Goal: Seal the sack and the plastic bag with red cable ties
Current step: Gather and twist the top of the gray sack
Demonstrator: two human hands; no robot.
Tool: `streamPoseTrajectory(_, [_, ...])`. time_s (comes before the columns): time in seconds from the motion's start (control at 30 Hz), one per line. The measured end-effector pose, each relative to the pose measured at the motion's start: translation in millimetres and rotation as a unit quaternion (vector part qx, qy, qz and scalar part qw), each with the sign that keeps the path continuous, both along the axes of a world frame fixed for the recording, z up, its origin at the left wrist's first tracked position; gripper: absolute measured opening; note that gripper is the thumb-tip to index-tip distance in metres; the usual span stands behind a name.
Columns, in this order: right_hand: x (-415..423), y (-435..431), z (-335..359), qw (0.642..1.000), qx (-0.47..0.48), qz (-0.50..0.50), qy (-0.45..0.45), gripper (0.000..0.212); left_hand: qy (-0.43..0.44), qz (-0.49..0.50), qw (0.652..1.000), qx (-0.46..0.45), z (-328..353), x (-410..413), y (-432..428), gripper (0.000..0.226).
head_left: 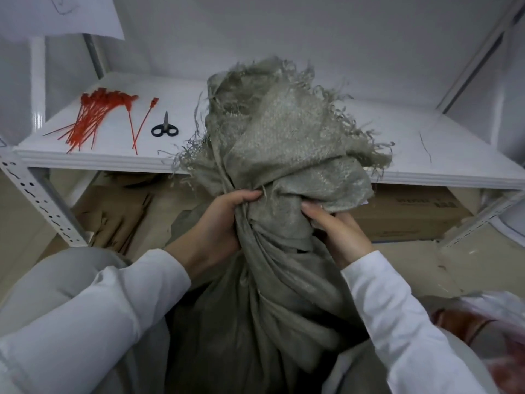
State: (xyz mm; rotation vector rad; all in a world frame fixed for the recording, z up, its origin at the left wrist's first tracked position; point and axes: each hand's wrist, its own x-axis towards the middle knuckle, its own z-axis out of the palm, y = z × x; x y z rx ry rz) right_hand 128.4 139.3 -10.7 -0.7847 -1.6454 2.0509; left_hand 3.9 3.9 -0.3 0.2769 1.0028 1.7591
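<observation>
A grey-green woven sack (272,294) stands between my knees, its frayed mouth (281,120) bunched up above my hands. My left hand (218,223) grips the gathered neck from the left, fingers curled round the cloth. My right hand (338,231) grips the neck from the right, fingertips pressed into the folds. A pile of red cable ties (91,118) lies on the white shelf (85,160) at the left, with two single ties (140,126) beside it. A plastic bag (488,322) with reddish contents shows at the lower right edge, blurred.
Black-handled scissors (165,128) lie on the shelf right of the ties. Cardboard boxes (409,214) sit under the shelf behind the sack. A perforated white shelf post (37,194) slants down at the left. A sheet of paper (56,15) hangs at the top left.
</observation>
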Motion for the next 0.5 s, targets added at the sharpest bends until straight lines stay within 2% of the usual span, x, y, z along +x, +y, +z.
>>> streamPoseTrajectory(0.1, [-1.5,-3.6,0.3,0.998,0.031,-0.026,0.048,0.053,0.028,0.002,1.0,0.008,0.5,-2.1,-0.3,0.039])
streamPoseTrajectory(0.23, [-0.4,1.1,7.0,0.987,0.063,-0.109,0.097,0.046,0.097,0.025,0.994,-0.053,-5.3,-8.2,6.5,0.03])
streamPoseTrajectory(0.4, [-3.6,1.3,6.5,0.98,0.111,-0.166,0.026,0.037,0.201,0.069,0.954,-0.212,-17.1,-11.5,4.7,0.029])
streamPoseTrajectory(0.5, [-8.1,0.9,6.0,0.96,0.162,-0.228,-0.002,0.026,0.212,0.125,0.948,-0.201,-21.6,-13.8,3.9,0.032])
